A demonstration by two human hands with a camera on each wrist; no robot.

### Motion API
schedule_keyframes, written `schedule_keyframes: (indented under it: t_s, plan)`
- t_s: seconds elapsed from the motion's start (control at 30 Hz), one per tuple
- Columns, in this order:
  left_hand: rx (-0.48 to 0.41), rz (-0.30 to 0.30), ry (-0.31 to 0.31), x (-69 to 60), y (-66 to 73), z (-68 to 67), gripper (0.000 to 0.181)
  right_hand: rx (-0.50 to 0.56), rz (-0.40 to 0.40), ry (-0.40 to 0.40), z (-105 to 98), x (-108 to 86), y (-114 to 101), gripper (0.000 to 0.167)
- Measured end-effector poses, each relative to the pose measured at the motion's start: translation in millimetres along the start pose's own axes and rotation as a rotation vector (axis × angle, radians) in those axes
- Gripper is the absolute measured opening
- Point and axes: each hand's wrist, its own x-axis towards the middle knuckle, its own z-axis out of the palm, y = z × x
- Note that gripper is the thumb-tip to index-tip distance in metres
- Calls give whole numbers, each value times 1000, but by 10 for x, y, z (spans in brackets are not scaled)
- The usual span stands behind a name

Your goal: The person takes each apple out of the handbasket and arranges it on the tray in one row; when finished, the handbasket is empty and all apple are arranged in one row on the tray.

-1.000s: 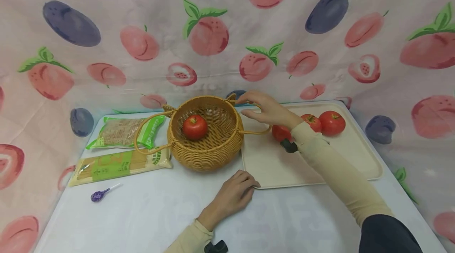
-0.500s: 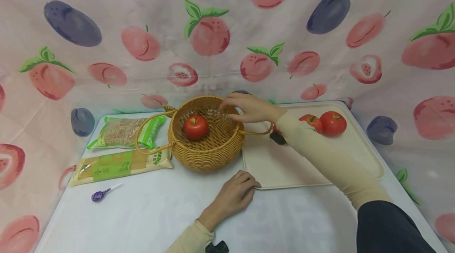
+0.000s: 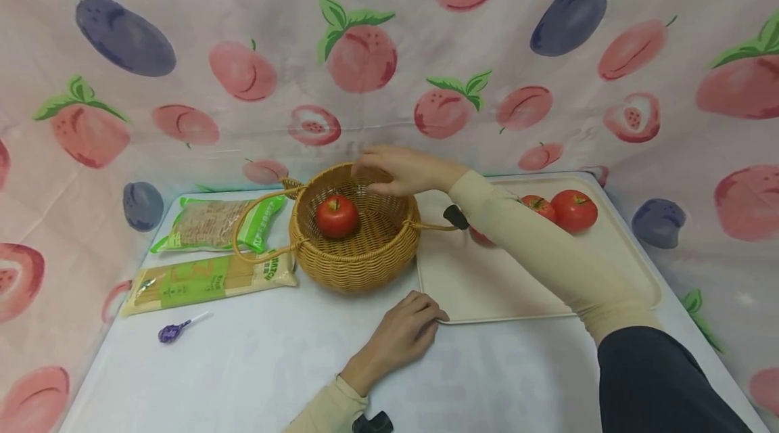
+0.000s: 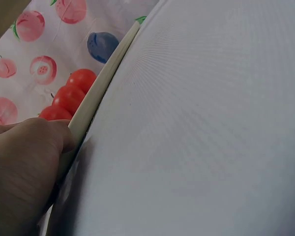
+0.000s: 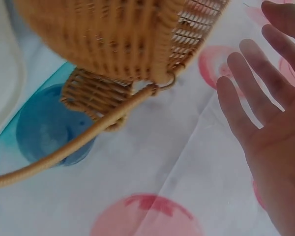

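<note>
A round wicker basket [image 3: 353, 274] with two looped handles stands at the back middle, holding one red apple [image 3: 337, 217]. My right hand [image 3: 404, 170] hangs over the basket's back right rim, fingers spread and nothing in them. In the right wrist view the right hand [image 5: 280, 108] is apart from the wicker side. My left hand [image 3: 398, 331] holds the near left corner of a cream tray [image 3: 505, 294], fingers curled over its rim [image 4: 96, 96]. Several red apples [image 3: 574, 210] lie on the tray, partly hidden behind my right forearm.
Left of the basket lie a green-edged bag of brown dry food [image 3: 207, 224] and a long pack of noodles [image 3: 207, 282]. A purple lollipop [image 3: 172, 332] lies in front of them. A fruit-print cloth [image 3: 365, 115] hangs behind the table.
My right hand has moved left, from beside the basket's right handle to over its back rim. The left hand stays at the tray corner. The apple in the basket has not moved.
</note>
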Motion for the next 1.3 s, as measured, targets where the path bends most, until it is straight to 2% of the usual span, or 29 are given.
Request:
schedule_keyframes:
  t_s: [0.17,0.27,0.4,0.63,0.87,1.1,1.3]
  plan:
    - [-3,2,0,0,-9,4,19,-15,-4,2,-2,147,-24,36]
    - [-12,-8,-8,0,-9,0,19,-27,-5,-28,19,228,-46,37]
    - [-17,-11,-17,2,-6,6,19,-52,24,-100,51,317,-63,38]
    - [-30,-18,-36,3,17,34,19,-147,48,-279,152,429,-27,47]
    - [-5,11,-18,7,36,10,19,-191,80,-441,239,529,-80,59]
    - [-2,9,-11,10,38,2,19,-248,126,-522,245,599,-196,68]
    - [-13,9,-7,0,52,16,20,-255,179,-556,233,686,-252,67]
